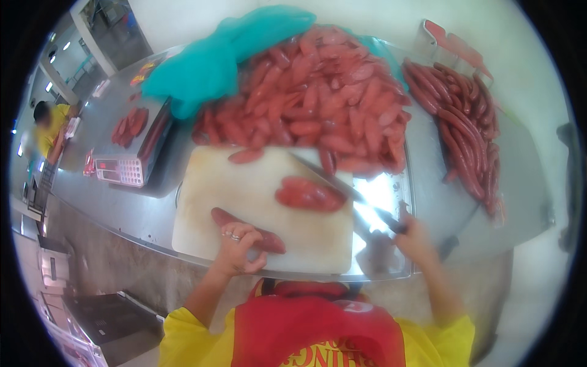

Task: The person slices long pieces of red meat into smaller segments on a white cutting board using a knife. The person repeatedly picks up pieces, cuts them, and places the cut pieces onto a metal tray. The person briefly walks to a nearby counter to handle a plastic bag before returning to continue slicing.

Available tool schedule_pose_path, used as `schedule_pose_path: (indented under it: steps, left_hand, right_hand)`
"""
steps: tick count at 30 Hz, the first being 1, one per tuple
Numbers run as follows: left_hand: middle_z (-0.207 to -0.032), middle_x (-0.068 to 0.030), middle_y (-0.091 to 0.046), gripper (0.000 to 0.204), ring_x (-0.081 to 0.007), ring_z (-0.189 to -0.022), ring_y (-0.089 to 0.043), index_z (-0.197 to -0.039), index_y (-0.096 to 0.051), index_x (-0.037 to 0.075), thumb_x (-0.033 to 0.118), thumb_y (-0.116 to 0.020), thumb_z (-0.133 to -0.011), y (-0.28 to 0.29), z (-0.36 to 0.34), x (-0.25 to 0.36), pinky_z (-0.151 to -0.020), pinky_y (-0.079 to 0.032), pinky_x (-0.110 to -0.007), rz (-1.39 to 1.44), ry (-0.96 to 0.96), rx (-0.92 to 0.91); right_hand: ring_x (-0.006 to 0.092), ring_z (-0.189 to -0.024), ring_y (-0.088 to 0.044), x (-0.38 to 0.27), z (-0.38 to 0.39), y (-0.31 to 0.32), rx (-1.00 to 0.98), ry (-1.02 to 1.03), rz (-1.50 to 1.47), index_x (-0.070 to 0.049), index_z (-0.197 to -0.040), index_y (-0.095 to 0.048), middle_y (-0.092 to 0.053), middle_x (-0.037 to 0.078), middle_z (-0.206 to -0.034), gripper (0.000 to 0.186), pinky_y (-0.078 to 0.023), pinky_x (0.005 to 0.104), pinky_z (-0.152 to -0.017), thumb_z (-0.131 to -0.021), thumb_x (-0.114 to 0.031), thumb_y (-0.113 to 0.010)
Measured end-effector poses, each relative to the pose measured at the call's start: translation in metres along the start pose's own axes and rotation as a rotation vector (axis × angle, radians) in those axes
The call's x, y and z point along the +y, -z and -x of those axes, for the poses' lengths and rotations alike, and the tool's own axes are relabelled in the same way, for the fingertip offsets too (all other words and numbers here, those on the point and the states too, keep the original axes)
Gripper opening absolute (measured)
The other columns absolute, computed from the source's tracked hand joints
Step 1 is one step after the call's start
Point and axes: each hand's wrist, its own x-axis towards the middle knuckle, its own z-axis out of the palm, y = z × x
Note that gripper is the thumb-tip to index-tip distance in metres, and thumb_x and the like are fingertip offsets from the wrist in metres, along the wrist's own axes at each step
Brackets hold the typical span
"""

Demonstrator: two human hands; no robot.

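My left hand (pixel 239 249) is closed round a sausage piece (pixel 271 241) that lies slanted near the front left of a white cutting board (pixel 205 183). The right hand (pixel 417 243), off the board's right side, grips the dark handle of a long knife (pixel 374 210). Its blurred blade reaches up and left over the board. Just left of the blade, cut red sausage slices (pixel 309 194) lie together on the board. Behind the board rises a large heap of cut sausage pieces (pixel 306 92), with one piece (pixel 246 156) resting on the board's far edge.
Whole sausages (pixel 468 131) lie piled on the metal table's right side. A teal plastic bag (pixel 202 70) drapes along the heap's left side. At left stands a scale (pixel 122 170) with several sausage pieces on it. Another person (pixel 52 131) in yellow is at the far left.
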Motion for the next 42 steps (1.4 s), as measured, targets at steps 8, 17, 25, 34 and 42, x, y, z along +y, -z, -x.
schedule_pose_path:
  steps: [8,17,25,34,42]
  left_hand:
    - [-0.092,-0.0024,-0.055,0.029,-0.0248,-0.088,-0.053,-0.085,-0.061,0.016,0.011,-0.075,-0.06,-0.009,-0.014,-0.009,-0.079,-0.039,-0.039,0.085,-0.135,0.064]
    - [-0.092,-0.0014,-0.057,0.027,-0.023,-0.088,-0.053,-0.085,-0.062,0.013,0.009,-0.071,-0.061,-0.012,-0.018,-0.014,-0.076,-0.04,-0.037,0.106,-0.211,0.07]
    - [-0.091,-0.0006,-0.058,0.024,-0.0217,-0.086,-0.054,-0.083,-0.061,0.013,0.008,-0.071,-0.061,-0.012,-0.018,-0.016,-0.074,-0.039,-0.036,0.166,-0.186,0.094]
    - [-0.089,-0.0004,-0.058,0.023,-0.0216,-0.085,-0.055,-0.082,-0.061,0.014,0.011,-0.074,-0.063,-0.007,-0.014,-0.018,-0.073,-0.039,-0.037,0.139,-0.213,0.042]
    - [-0.094,-0.0027,-0.056,0.029,-0.0252,-0.089,-0.054,-0.088,-0.063,0.013,0.012,-0.078,-0.064,0.001,-0.008,-0.034,-0.078,-0.041,-0.038,0.128,-0.199,0.045]
  right_hand:
    - [0.0313,-0.06,-0.06,-0.05,0.128,0.022,-0.195,-0.076,0.115,-0.002,-0.094,-0.064,-0.062,0.018,-0.069,0.036,-0.048,0.0375,-0.059,-0.09,-0.037,-0.067]
    - [0.0425,-0.07,-0.064,-0.082,0.156,-0.008,-0.378,-0.117,0.169,0.001,-0.091,-0.061,-0.063,0.024,-0.07,0.048,-0.05,0.0461,-0.062,-0.095,-0.046,-0.055]
    - [0.0448,-0.068,-0.062,-0.099,0.161,0.007,-0.455,-0.178,0.372,0.001,-0.086,-0.059,-0.062,0.024,-0.069,0.042,-0.049,0.049,-0.06,-0.1,-0.038,-0.048]
    - [0.0465,-0.076,-0.062,-0.137,0.051,-0.145,-0.272,0.298,0.089,0.002,-0.092,-0.061,-0.065,0.026,-0.079,0.049,-0.05,0.053,-0.068,-0.1,-0.043,-0.043]
    - [0.0466,-0.072,-0.062,-0.104,0.158,-0.029,-0.333,-0.045,0.18,-0.001,-0.086,-0.061,-0.063,0.025,-0.073,0.045,-0.049,0.0505,-0.063,-0.098,-0.042,-0.048]
